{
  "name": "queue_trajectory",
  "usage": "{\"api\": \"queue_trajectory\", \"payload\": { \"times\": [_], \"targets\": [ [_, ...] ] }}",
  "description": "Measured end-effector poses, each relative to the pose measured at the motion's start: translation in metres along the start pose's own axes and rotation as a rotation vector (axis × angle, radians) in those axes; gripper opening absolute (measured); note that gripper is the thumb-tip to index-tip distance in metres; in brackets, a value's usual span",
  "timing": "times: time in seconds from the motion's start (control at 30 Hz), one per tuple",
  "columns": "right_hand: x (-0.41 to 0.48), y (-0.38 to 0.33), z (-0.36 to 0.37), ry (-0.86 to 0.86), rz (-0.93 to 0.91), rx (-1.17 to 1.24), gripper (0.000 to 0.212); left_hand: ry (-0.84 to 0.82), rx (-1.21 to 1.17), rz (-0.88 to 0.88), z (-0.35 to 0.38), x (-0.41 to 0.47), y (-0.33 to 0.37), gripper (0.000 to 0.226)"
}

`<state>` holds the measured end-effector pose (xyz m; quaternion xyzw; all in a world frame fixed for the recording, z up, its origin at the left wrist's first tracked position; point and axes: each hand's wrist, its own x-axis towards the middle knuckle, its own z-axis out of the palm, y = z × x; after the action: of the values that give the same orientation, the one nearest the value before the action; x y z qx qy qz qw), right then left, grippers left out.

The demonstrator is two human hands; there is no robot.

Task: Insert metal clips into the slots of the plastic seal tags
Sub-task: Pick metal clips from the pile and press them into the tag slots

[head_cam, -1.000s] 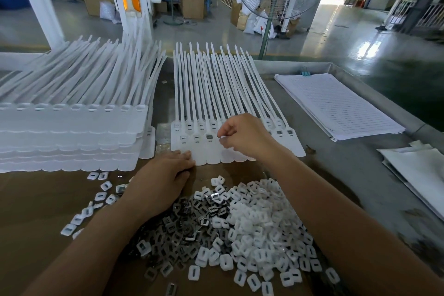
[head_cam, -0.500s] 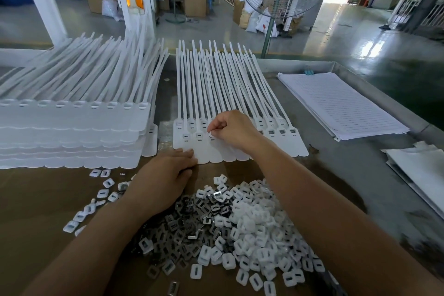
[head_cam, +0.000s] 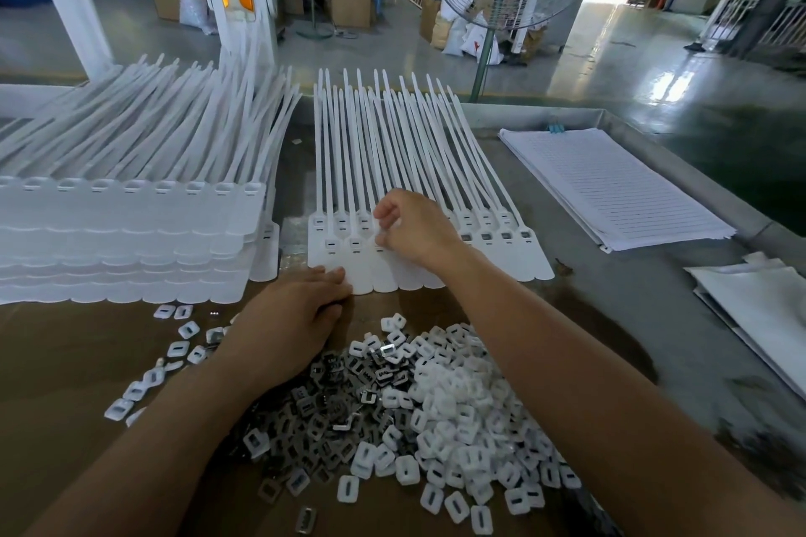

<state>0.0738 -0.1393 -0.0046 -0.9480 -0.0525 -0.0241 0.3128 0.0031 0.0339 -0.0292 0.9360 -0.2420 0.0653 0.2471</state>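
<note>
A row of white plastic seal tags lies flat in the middle of the table, straps pointing away from me. My right hand hovers over their slotted heads with curled fingers, pinching a small metal clip at a slot; the clip is mostly hidden. My left hand lies flat on the table, its fingertips pressing the near edge of the tags. In front of me sits a heap of dark metal clips beside white plastic pieces.
A tall stack of more seal tags fills the left side. Loose white pieces are scattered near it. A lined paper stack and more sheets lie to the right. The table's metal rim runs along the right.
My right hand has moved left along the row of tag heads. My left hand has stayed at the tags' near edge.
</note>
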Motion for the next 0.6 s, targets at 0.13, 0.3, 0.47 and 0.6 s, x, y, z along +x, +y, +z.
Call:
{"api": "queue_trajectory", "payload": {
  "times": [0.13,0.3,0.47,0.6],
  "targets": [
    [0.009,-0.006,-0.005,-0.054,0.074,-0.072,0.026,0.003,-0.002,-0.006,0.000,-0.001,0.000,0.035],
    [0.024,-0.012,-0.005,-0.132,0.161,-0.187,0.028,-0.005,0.004,-0.008,0.000,0.000,0.000,0.035],
    [0.025,-0.012,-0.003,-0.143,0.170,-0.205,0.026,-0.007,0.002,-0.007,-0.001,-0.001,-0.001,0.036],
    [0.018,-0.009,-0.006,-0.102,0.119,-0.110,0.022,-0.007,0.005,-0.004,-0.002,0.000,-0.001,0.036]
  ]
}}
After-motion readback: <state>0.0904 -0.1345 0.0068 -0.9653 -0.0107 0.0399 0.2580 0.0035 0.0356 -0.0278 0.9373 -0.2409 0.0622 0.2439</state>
